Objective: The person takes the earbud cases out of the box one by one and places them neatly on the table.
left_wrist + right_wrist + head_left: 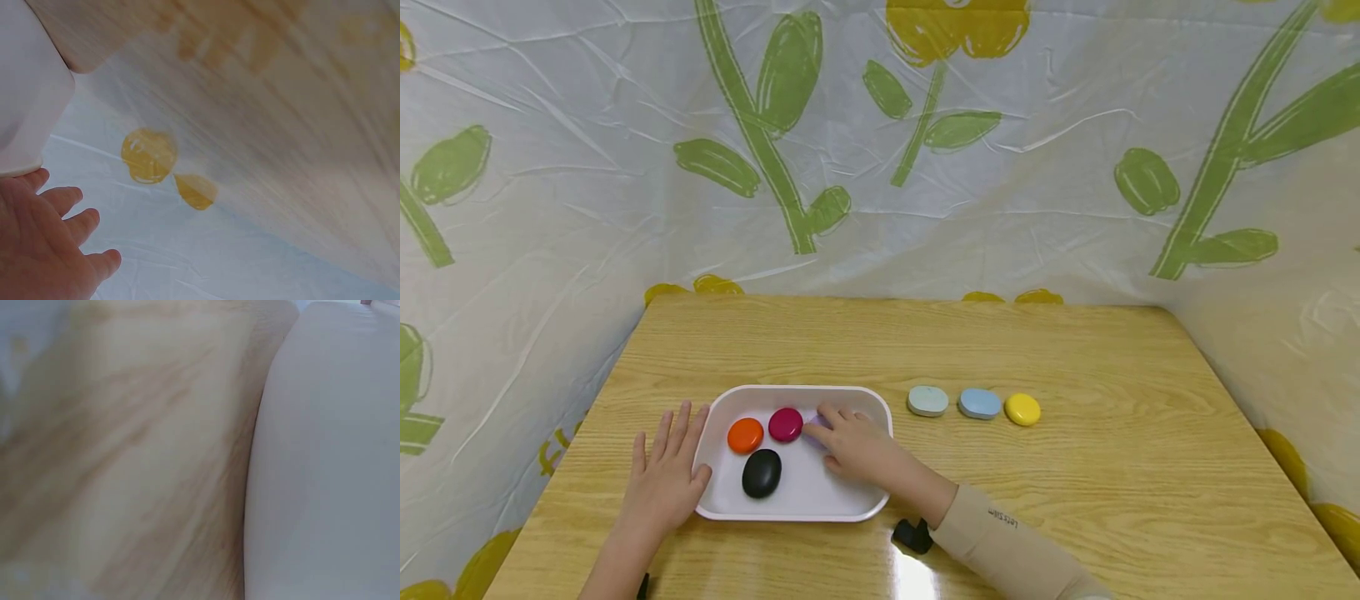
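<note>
A white tray (820, 500) stands at the middle-left of the table. Inside lie an orange round piece (745, 436), a magenta round piece (786, 425) and a black oval stone (762, 474). My right hand (859, 448) reaches into the tray's right half, fingers spread over a lilac piece (815, 418) that they mostly hide. Its index fingertip is right at the magenta piece. Beside the tray's left wall, my left hand (664, 483) lies with straight fingers, its thumb at the rim. In the left wrist view its fingers show against the tray's side (31, 94).
Right of the tray, a pale green oval piece (928, 401), a light blue one (980, 404) and a yellow round piece (1022, 409) lie in a row on the wooden table (1120, 500). A small black object (912, 536) shows beside the right wrist. A flower-printed sheet (1000, 225) hangs around the table.
</note>
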Tool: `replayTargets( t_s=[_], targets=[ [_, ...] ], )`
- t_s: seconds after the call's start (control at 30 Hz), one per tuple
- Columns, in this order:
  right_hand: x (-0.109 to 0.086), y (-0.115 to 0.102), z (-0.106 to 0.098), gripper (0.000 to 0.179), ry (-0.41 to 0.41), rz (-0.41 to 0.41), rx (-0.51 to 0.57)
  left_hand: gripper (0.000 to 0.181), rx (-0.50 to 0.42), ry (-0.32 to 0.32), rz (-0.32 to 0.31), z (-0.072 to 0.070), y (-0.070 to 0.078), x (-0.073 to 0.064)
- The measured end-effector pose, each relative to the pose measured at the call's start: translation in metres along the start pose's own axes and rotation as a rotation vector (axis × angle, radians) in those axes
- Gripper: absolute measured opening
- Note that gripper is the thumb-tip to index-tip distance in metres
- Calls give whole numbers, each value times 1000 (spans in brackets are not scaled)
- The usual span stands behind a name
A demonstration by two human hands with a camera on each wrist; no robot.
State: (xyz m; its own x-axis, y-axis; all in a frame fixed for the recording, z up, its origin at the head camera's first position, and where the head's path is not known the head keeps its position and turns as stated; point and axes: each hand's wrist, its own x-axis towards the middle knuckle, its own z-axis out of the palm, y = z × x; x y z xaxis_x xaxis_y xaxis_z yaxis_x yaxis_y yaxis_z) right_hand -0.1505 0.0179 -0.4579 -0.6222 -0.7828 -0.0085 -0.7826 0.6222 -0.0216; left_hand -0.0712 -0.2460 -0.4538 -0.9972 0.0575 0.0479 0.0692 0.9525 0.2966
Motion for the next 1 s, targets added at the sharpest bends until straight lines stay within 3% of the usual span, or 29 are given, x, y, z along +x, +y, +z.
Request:
replayTargets(
  t_s=[0.5,0.7,1.0],
  targets=[
    [-3,0,1,33,52,-44,-38,70,9,13,1,2,0,0],
    [-3,2,-2,34,89,-61,30,69,8,8,-1,1,1,0],
    [-16,16,-19,35,287,-86,158,68,18,-39,-23,-4,3,-1]
  ],
)
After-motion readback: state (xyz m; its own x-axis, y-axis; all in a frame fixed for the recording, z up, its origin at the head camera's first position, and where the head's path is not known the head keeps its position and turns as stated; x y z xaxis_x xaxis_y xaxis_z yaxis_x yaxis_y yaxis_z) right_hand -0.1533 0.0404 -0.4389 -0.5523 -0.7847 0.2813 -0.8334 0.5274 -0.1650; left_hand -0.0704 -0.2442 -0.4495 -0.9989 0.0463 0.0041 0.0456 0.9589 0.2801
